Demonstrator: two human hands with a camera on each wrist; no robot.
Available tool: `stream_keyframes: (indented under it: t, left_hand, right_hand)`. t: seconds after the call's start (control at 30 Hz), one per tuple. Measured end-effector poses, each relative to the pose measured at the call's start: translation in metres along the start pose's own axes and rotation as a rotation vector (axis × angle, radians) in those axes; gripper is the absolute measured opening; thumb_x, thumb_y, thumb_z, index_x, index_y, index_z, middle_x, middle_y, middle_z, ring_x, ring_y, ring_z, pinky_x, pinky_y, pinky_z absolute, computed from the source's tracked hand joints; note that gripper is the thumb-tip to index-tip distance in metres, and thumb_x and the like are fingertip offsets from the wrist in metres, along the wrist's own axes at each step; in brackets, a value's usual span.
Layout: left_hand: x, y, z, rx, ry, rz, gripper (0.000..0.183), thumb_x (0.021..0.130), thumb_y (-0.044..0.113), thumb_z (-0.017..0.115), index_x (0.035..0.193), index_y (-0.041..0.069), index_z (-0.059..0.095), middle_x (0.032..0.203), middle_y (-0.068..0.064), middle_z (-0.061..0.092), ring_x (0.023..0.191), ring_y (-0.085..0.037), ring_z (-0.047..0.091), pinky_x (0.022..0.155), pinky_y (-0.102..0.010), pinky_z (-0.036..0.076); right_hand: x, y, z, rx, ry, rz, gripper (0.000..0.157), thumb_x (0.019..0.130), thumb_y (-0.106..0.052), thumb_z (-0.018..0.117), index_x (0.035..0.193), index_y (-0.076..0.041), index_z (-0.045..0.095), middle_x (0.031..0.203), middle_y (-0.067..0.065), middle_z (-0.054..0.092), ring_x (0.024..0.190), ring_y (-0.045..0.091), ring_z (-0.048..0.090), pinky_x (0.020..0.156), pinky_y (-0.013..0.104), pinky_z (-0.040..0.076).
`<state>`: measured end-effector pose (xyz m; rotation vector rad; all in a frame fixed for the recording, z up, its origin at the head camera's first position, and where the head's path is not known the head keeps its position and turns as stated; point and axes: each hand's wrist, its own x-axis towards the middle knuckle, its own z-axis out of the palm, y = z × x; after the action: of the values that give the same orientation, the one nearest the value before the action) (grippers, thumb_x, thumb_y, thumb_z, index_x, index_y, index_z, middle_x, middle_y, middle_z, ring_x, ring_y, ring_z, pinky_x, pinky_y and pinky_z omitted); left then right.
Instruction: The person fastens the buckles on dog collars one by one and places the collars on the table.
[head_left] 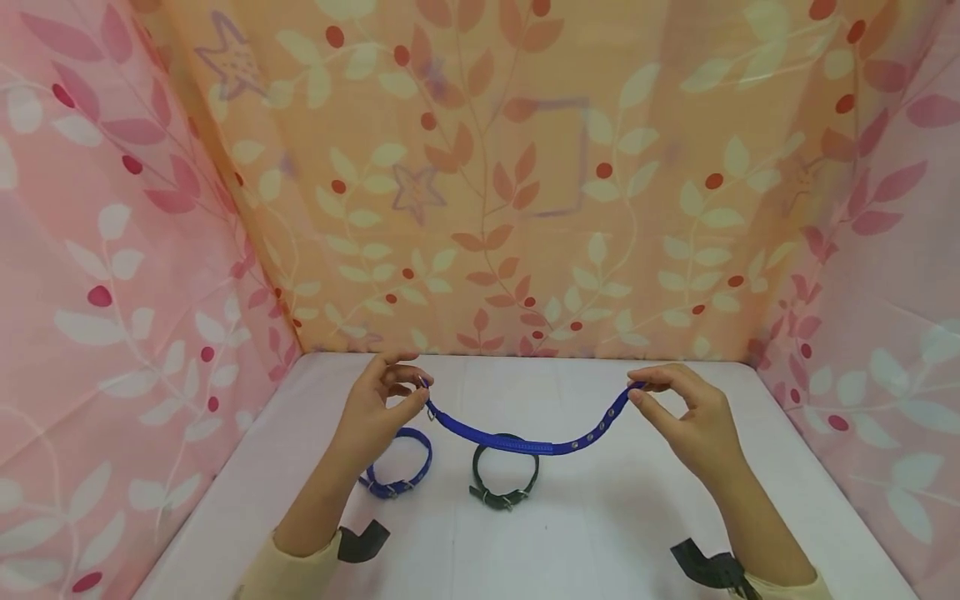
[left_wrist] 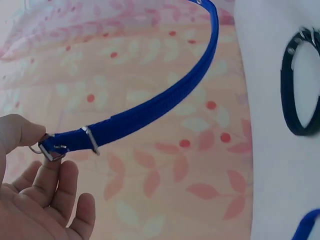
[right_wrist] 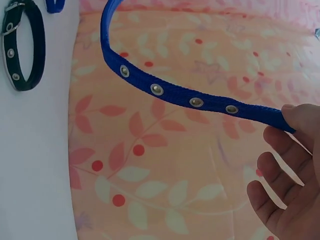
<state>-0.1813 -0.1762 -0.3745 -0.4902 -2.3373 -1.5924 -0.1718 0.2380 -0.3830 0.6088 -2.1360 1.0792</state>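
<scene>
Blue strap (head_left: pixel 517 446) is being held above white table (head_left: pixel 600 533), long axis running left-right, kinda sagging mid-span; buckle end (left_wrist: pixel 75 140) being pinched by left hand (head_left: pixel 375 408), holed end (right_wrist: pixel 176 96) by right hand (head_left: pixel 696 412), so neither's nearer.

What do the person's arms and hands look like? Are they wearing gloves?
No gloves: the left hand and right hand are bare. Cream-coloured sleeves stop short of the wrists. A dark, strap-like piece sticks out beside each sleeve; I can't tell what it's for.
</scene>
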Motion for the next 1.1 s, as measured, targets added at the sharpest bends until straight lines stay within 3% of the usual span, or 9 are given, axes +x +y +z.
stream_keyframes:
  t: [0.27, 0.6, 0.8, 0.97, 1.1]
  left_hand:
    - [-0.007, 0.016, 0.017, -0.039, 0.018, -0.011, 0.044, 0.094, 0.008, 0.074, 0.132, 0.020, 0.055, 0.113, 0.002, 0.074, 0.108, -0.015, 0.065, 0.098, -0.029, 0.052]
    - [-0.018, 0.015, 0.036, -0.024, 0.011, 0.005, 0.029, 0.095, 0.015, 0.075, 0.120, 0.024, 0.063, 0.111, 0.011, 0.073, 0.108, -0.011, 0.065, 0.098, -0.041, 0.054]
    - [-0.026, 0.016, 0.046, 0.021, 0.036, 0.061, 0.028, 0.094, 0.012, 0.075, 0.116, 0.028, 0.069, 0.109, 0.016, 0.073, 0.109, -0.007, 0.063, 0.099, -0.039, 0.051]
    - [-0.030, 0.022, 0.050, 0.060, 0.042, 0.138, 0.032, 0.095, 0.012, 0.074, 0.121, 0.030, 0.070, 0.112, 0.018, 0.072, 0.110, -0.008, 0.062, 0.099, -0.035, 0.051]
    - [-0.031, 0.027, 0.050, 0.065, 0.056, 0.162, 0.033, 0.095, 0.011, 0.074, 0.122, 0.030, 0.071, 0.112, 0.019, 0.072, 0.109, -0.008, 0.062, 0.099, -0.033, 0.051]
  right_hand:
    - [0.000, -0.016, 0.003, 0.025, -0.027, 0.014, 0.048, 0.080, 0.004, 0.084, 0.123, -0.013, 0.071, 0.098, -0.005, 0.071, 0.096, 0.002, 0.062, 0.089, 0.010, 0.046]
    - [0.001, -0.031, 0.016, 0.081, -0.164, 0.024, 0.035, 0.085, -0.002, 0.082, 0.115, -0.017, 0.071, 0.106, -0.010, 0.072, 0.099, 0.006, 0.063, 0.088, 0.015, 0.048]
    - [0.002, -0.040, 0.023, 0.083, -0.248, 0.011, 0.031, 0.088, -0.008, 0.081, 0.117, -0.017, 0.073, 0.112, -0.015, 0.072, 0.103, 0.006, 0.064, 0.090, 0.017, 0.050]
    - [-0.003, -0.049, 0.025, 0.029, -0.236, 0.034, 0.035, 0.086, -0.011, 0.083, 0.118, -0.022, 0.073, 0.110, -0.017, 0.070, 0.102, 0.005, 0.063, 0.094, 0.016, 0.047]
    - [-0.005, -0.055, 0.026, 0.015, -0.208, 0.058, 0.034, 0.085, -0.012, 0.085, 0.115, -0.023, 0.074, 0.106, -0.017, 0.071, 0.101, 0.006, 0.066, 0.097, 0.013, 0.045]
